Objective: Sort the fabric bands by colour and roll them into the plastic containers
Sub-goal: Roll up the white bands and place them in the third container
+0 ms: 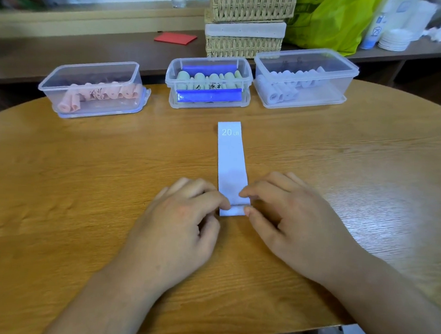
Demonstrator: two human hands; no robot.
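Pink rolls (99, 95), green rolls (210, 78), lilac rolls (276, 92) fill three containers (49, 95) (169, 85) (332, 88) beyond the curled fingers (221, 201); left hand (181, 221) and right hand (289, 218) pinch the lilac band (231, 162) by its near end.

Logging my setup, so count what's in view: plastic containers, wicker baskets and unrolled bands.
Containers: 3 (left container, middle container, right container)
Baskets: 2 (upper basket, lower basket)
Unrolled bands: 1 (20 LB band)
Total: 6

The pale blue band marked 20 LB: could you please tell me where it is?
Head view: the pale blue band lies flat on the table, pointing toward the middle container, its near end pinched by the left hand and right hand.
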